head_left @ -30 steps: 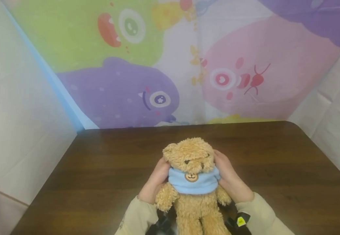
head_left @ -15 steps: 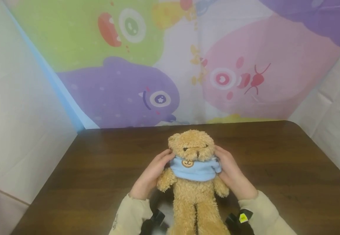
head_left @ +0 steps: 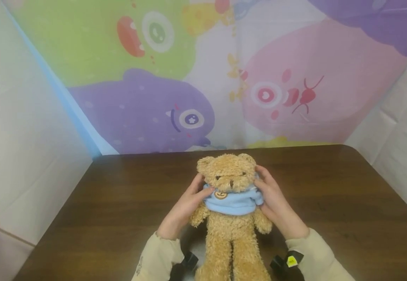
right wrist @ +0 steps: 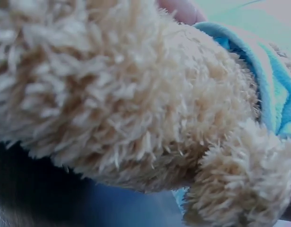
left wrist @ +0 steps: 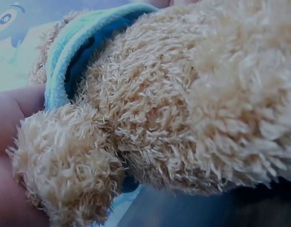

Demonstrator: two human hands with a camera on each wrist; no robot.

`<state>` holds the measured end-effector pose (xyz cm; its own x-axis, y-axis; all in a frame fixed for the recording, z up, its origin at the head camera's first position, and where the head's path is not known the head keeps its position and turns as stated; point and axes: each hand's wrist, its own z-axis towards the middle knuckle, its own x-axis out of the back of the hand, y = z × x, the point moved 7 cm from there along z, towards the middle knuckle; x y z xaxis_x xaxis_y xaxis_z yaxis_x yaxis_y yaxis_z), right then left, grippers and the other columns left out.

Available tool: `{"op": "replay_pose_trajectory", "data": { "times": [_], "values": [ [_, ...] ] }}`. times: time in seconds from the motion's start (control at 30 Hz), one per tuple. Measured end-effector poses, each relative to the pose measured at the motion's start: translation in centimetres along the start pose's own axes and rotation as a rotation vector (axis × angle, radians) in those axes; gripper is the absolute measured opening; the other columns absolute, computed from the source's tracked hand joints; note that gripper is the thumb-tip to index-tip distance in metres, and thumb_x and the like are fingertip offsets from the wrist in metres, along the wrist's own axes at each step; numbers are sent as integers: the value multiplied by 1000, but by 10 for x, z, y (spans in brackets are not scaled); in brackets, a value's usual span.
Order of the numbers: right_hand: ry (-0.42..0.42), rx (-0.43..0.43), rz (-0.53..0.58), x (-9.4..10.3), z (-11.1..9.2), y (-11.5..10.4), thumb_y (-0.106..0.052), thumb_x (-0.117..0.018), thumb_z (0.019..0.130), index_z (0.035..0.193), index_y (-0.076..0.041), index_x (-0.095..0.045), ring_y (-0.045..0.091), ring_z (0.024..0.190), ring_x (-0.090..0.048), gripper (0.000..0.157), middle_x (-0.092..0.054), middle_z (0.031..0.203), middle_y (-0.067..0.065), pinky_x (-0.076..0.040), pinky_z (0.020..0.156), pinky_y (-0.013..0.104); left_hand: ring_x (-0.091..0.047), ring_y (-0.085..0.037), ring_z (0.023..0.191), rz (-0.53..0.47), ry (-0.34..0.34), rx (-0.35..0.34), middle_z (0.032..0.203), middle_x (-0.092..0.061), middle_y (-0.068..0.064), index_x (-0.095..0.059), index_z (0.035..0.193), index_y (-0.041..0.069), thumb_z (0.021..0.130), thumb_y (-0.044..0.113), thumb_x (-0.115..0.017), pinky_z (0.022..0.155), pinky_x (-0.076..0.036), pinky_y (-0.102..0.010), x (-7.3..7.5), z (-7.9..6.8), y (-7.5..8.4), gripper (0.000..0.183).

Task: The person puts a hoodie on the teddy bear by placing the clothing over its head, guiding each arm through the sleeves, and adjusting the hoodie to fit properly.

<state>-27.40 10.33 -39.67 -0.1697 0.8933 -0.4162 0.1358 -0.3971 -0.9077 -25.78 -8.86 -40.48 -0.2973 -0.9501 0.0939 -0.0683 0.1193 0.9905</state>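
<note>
A light brown teddy bear (head_left: 224,234) stands or is held upright, facing me, at the front middle in the head view. It wears a short blue shirt (head_left: 236,205) with a small bear-face patch, pushed up around its neck and chest. My left hand (head_left: 184,207) holds the left side, thumb on the shirt below the cheek. My right hand (head_left: 279,203) holds the opposite side by the head and shirt. The left wrist view has the shirt's hem (left wrist: 57,61) above a furry arm (left wrist: 72,161). Fur of the belly (right wrist: 121,94) fills the right wrist view.
The dark brown wooden table (head_left: 126,195) runs back to a cartoon-printed curtain (head_left: 224,97). White side panels (head_left: 31,117) enclose it left and right. Dark wrist-camera mounts (head_left: 189,260) sit by both sleeves.
The bear has risen slightly in view and its head has straightened, showing both ears. The left thumb has come round onto the front of the shirt. Both hands still hold the bear.
</note>
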Motion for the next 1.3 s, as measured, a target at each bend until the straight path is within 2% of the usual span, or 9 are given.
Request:
{"op": "replay_pose_trajectory", "data": {
  "times": [0.2, 0.33, 0.43, 0.53, 0.7, 0.83, 0.93, 1.13, 1.3],
  "values": [
    [9, -32, -193, 1, 2, 10, 4, -36, 84, 141, 1, -15, 3, 57, -41, 60, -44, 92, 4, -35, 51, 15, -20, -33, 135, 67, 75, 33, 147, -24, -18, -24, 142, 7, 91, 34, -52, 107, -20, -51, 8, 4, -11, 65],
    [65, -13, -514, 7, 6, 16, -5, -42, 88, 138, 4, -25, 16, 89, -54, 54, -47, 119, 21, -44, 73, 23, -33, -33, 128, 160, 99, 45, 137, -39, -17, -41, 132, 6, 92, 36, -49, 102, -28, -50, 9, 9, -22, 51],
    [87, -9, -760, 11, 7, 21, -17, -42, 91, 134, 8, -32, 33, 120, -42, 50, -40, 133, 28, -36, 98, 39, -38, -33, 123, 215, 118, 48, 132, -44, -17, -47, 123, 5, 93, 33, -47, 98, -31, -50, 8, 10, -30, 41],
    [99, -12, -879, 14, 7, 26, -23, -40, 92, 124, 7, -46, 38, 117, -44, 44, -48, 125, 28, -35, 98, 46, -43, -30, 114, 222, 140, 48, 125, -49, -17, -50, 117, 4, 94, 27, -47, 93, -35, -46, 7, 11, -38, 33],
    [98, -93, -953, 14, 4, 31, -33, -36, 94, 108, 4, -59, 32, 99, -55, 46, -60, 106, 23, -42, 85, 42, -38, -34, 122, 135, 180, 51, 132, -42, -21, -45, 124, 1, 93, 21, -47, 97, -33, -48, 6, 10, -34, 37],
    [77, -160, -997, 16, 3, 34, -41, -31, 95, 121, 8, -53, 35, 111, -50, 60, -54, 121, 24, -38, 94, 46, -33, -36, 127, 140, 206, 47, 136, -39, -23, -47, 121, -2, 93, 20, -48, 101, -29, -51, 8, 13, -35, 35],
    [66, -163, -969, 16, 3, 37, -42, -31, 95, 123, 6, -52, 35, 114, -49, 60, -53, 124, 24, -37, 95, 46, -42, -34, 119, 197, 249, 19, 126, -49, -20, -54, 108, -1, 92, 21, -50, 98, -33, -48, 10, 16, -40, 27],
    [37, -171, -913, 18, 4, 40, -43, -29, 95, 125, 3, -51, 35, 117, -46, 59, -50, 128, 22, -35, 97, 46, -55, -23, 92, 362, 314, -22, 101, -63, -12, -62, 90, 3, 90, 23, -52, 81, -42, -38, 11, 13, -32, 22],
    [45, -101, -1092, 17, 6, 26, -47, -30, 94, 125, -2, -51, 33, 110, -51, 58, -55, 121, 18, -40, 89, 46, -53, -20, 86, 433, 307, 7, 100, -62, -8, -61, 95, 7, 88, 33, -56, 74, -43, -33, 23, 8, -23, 27]
  ]
}}
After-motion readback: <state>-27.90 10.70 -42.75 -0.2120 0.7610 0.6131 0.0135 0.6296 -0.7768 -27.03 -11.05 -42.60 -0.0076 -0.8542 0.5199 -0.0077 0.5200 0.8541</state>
